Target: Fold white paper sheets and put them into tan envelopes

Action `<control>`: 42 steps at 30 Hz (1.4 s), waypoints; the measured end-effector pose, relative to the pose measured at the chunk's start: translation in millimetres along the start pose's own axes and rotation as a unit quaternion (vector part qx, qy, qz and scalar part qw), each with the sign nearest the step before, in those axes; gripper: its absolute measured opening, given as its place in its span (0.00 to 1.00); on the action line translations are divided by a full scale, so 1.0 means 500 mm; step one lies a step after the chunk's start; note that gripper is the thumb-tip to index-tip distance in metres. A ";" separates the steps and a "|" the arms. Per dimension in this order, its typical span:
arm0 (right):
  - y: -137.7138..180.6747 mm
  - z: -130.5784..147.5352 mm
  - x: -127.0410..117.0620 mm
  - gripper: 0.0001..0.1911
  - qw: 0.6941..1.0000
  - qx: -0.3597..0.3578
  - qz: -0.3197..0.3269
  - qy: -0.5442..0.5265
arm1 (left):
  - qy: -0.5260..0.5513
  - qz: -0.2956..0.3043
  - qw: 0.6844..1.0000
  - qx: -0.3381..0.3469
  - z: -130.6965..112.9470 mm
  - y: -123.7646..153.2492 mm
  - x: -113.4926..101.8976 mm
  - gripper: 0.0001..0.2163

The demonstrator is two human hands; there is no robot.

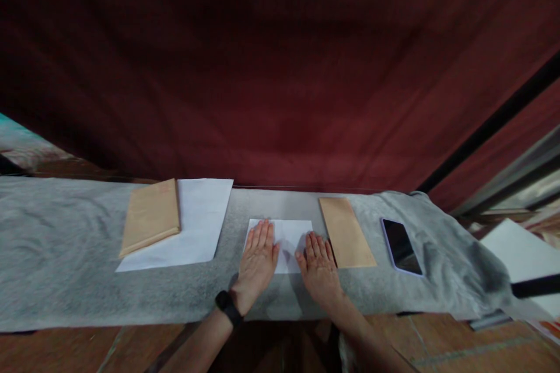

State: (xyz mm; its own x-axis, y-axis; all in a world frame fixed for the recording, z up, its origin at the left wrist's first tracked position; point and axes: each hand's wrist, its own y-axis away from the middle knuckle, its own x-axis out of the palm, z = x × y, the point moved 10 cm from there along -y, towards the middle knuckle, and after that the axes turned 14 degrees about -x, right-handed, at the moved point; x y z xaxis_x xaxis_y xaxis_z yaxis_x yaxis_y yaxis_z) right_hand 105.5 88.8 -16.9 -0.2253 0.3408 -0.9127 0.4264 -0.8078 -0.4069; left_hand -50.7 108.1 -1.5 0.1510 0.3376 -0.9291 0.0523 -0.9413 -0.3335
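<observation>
A small white sheet of paper (289,245) lies in front of me on the grey cloth. My left hand (257,256) rests flat on its left side, fingers stretched out and pointing away from me. On the right side of the sheet, my right hand (318,265) lies flat too, its fingers slightly spread. Parts of the sheet's left and right edges are hidden under the hands. Just beyond my right fingers is a brown envelope (350,233), close to the sheet's right edge. A dark band sits on my left wrist.
At the left, a stack of brown envelopes (151,215) lies on larger white paper (201,221). A phone (401,247) with a purple case lies at the right on the grey cloth (65,280). A dark red curtain (280,99) hangs behind the table; a black pole (490,122) slants at the right.
</observation>
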 end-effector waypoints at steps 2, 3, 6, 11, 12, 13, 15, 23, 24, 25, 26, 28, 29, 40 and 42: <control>-0.025 0.007 0.005 0.29 0.999 -0.007 0.014 -0.033 | 0.017 0.026 0.999 0.034 -0.034 -0.010 0.017 0.26; -0.039 0.013 0.009 0.29 0.998 -0.013 0.020 -0.052 | 0.020 0.044 0.998 0.045 -0.048 -0.015 0.027 0.26; -0.079 0.028 0.020 0.28 0.995 -0.022 0.027 -0.094 | 0.008 0.095 0.994 0.052 -0.070 -0.031 0.057 0.25; -0.121 0.035 0.049 0.27 0.993 -0.021 0.046 -0.103 | -0.022 0.103 0.994 0.043 -0.068 -0.052 0.082 0.27; -0.126 0.034 0.054 0.27 0.994 -0.016 0.049 -0.098 | -0.024 0.098 0.994 0.044 -0.067 -0.055 0.084 0.27; -0.130 0.032 0.059 0.27 0.994 -0.011 0.053 -0.093 | -0.025 0.097 0.994 0.042 -0.064 -0.057 0.086 0.27; -0.136 0.029 0.067 0.28 0.994 0.002 0.062 -0.087 | -0.029 0.101 0.994 0.025 -0.054 -0.062 0.090 0.27; -0.138 0.026 0.078 0.28 0.995 0.023 0.076 -0.063 | -0.016 0.096 0.995 -0.009 -0.046 -0.069 0.080 0.26; -0.138 0.026 0.076 0.28 0.995 0.024 0.071 -0.061 | -0.013 0.093 0.996 -0.009 -0.046 -0.069 0.076 0.26; -0.137 0.026 0.074 0.28 0.996 0.024 0.066 -0.059 | -0.010 0.091 0.996 -0.008 -0.045 -0.067 0.072 0.26; -0.137 0.026 0.072 0.27 0.996 0.023 0.062 -0.057 | -0.007 0.088 0.996 -0.008 -0.042 -0.065 0.067 0.25; -0.136 0.026 0.068 0.27 0.997 0.023 0.054 -0.053 | -0.003 0.076 0.997 -0.015 -0.028 -0.057 0.055 0.25; -0.135 0.025 0.067 0.27 0.997 0.024 0.050 -0.050 | -0.004 0.068 0.997 -0.024 -0.016 -0.050 0.048 0.25; -0.102 0.006 0.058 0.28 0.998 0.041 0.039 -0.012 | -0.036 0.052 0.994 -0.091 0.074 0.015 0.014 0.28; -0.099 0.006 0.056 0.29 0.998 0.042 0.043 -0.007 | -0.034 0.053 0.994 -0.094 0.073 0.016 0.012 0.28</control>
State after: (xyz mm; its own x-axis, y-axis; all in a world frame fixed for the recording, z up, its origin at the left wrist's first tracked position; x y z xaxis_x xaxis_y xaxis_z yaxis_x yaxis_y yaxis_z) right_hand 75.4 136.9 -22.2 -0.2030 0.2620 -0.9435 0.3691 -0.8720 -0.3215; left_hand -85.2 102.9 -15.5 0.0986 0.2294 -0.9683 0.2241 -0.9532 -0.2030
